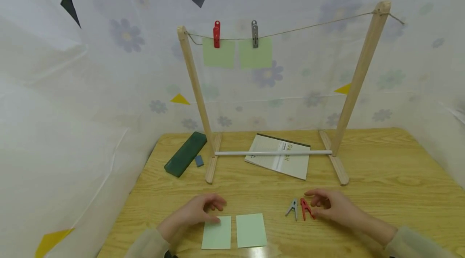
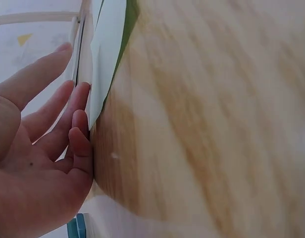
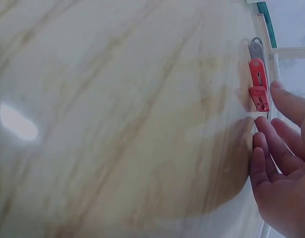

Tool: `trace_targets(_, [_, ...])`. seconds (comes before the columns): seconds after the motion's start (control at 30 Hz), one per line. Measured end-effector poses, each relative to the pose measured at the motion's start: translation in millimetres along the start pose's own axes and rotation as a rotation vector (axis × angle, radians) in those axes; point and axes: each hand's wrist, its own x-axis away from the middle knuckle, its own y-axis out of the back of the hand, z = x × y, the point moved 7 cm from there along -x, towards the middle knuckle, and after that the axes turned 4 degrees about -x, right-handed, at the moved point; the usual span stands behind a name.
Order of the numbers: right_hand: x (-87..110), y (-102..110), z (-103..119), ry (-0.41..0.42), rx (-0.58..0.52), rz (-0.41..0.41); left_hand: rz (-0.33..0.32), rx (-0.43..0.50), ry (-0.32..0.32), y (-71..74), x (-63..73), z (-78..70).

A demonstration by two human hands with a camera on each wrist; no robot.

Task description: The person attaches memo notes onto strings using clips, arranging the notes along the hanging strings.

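My left hand (image 1: 197, 209) is at the top edge of the left pale green paper (image 1: 216, 235), its thumb over that edge. In the left wrist view the fingers (image 2: 80, 141) are loosely bent beside the paper (image 2: 105, 57), gripping nothing. A second green paper (image 1: 251, 231) lies just to the right. My right hand (image 1: 336, 207) hovers around a red clothespin (image 1: 306, 208), thumb and forefinger apart. Whether the thumb touches it I cannot tell. Left of it lies a grey clothespin (image 1: 292, 208); both pins also show in the right wrist view, the red one (image 3: 259, 84) in front.
A wooden stand with two posts (image 1: 357, 82) holds a string (image 1: 308, 26). From it hang two green papers, under a red clothespin (image 1: 216, 35) and a grey one (image 1: 255, 35). Behind are a notepad (image 1: 279, 161), a dark green case (image 1: 186, 154) and a small blue block (image 1: 199, 161).
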Motion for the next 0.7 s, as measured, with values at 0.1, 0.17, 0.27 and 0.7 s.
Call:
trace_targets(0.1, [1.4, -1.5, -0.1, -0.003, 0.033, -0.029, 0.017, -0.030, 0.002, -2.0, 0.5, -0.3])
trace_targets(0.17, [1.8, -2.5, 0.1, 0.006, 0.047, -0.055, 0.022, -0.050, -0.005, -3.3, 0.6, -0.1])
trace_targets(0.27, [1.7, -4.0, 2.0, 0.026, 0.054, -0.078, 0.020, -0.068, -0.016, -4.9, 0.4, -0.4])
trace_targets(0.7, [1.2, -10.4, 2.9, -0.016, 0.130, -0.101, 0.002, -0.119, -0.039, -9.0, 2.3, -4.0])
